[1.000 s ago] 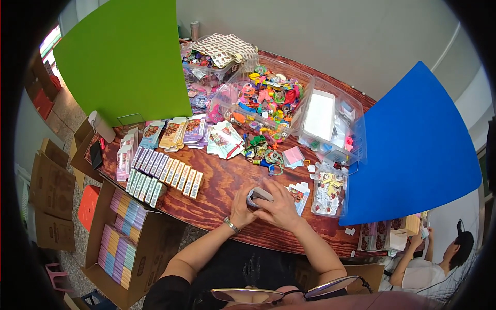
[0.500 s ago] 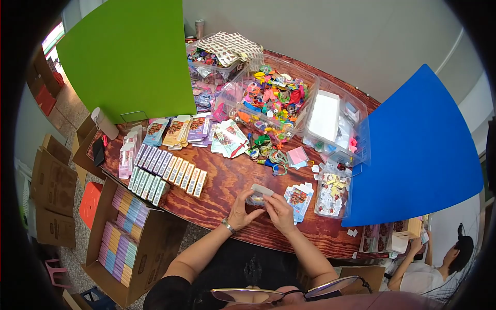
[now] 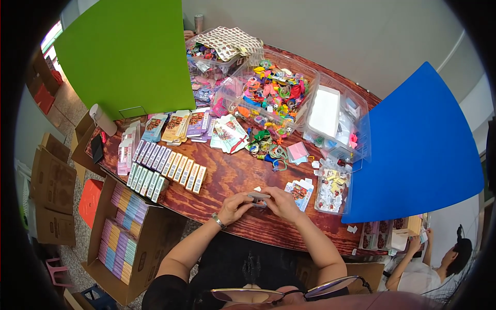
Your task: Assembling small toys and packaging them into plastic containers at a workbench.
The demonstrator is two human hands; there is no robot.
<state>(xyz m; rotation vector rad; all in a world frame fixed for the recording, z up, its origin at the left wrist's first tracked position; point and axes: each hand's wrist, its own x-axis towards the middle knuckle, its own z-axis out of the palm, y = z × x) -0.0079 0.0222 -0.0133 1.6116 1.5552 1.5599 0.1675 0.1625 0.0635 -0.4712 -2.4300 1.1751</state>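
Over the table's front edge, my left hand (image 3: 234,208) and my right hand (image 3: 284,203) hold a small box (image 3: 259,196) between them, fingers closed round its two ends. A greyish-white flap shows on top of it; most of the rest is hidden by my fingers. Just right of my right hand lie flat blue-and-white printed cartons (image 3: 300,193). Further right stands a clear tray (image 3: 334,204) of small white and yellow pieces. A small white scrap (image 3: 257,188) lies just beyond the box.
Filled cartons (image 3: 168,168) stand in rows at left, flat cartons (image 3: 175,126) behind them. Clear bins (image 3: 276,98) of colourful trinkets fill the back. A green board (image 3: 124,57) and a blue board (image 3: 413,155) flank the table. An open cardboard box (image 3: 147,248) stands lower left; a co-worker (image 3: 423,276) sits lower right.
Both hands have tilted the small box and moved slightly up the picture. The right hand's fingers now reach over its top. The white scrap beyond it has come into sight.
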